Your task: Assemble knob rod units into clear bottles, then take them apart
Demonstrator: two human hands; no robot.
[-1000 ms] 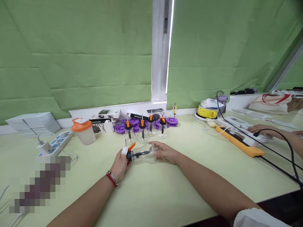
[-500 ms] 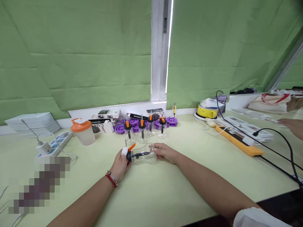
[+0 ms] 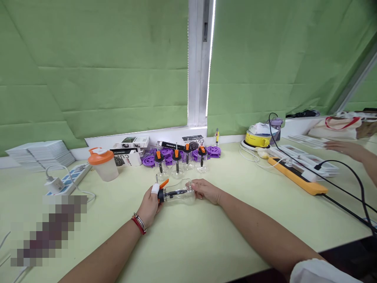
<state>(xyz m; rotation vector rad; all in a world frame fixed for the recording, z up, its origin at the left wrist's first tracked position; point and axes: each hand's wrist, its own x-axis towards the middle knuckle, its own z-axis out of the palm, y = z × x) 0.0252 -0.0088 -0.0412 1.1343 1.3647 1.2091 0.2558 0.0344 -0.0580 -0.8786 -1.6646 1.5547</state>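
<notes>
**Clear bottle held sideways at green-curtained bench**

On a pale green table (image 3: 206, 243) before drawn green blinds, a clear plastic bottle (image 3: 180, 194) with a black cap and orange lever is laid on its side. Its capped end is gripped by the left hand (image 3: 150, 204), its base by the right hand (image 3: 206, 190). Four like bottles (image 3: 179, 162) are stood upright behind

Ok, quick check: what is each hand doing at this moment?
Left hand: closed on the cap end of the clear bottle, which lies on its side.
Right hand: closed on that bottle's base.
</notes>
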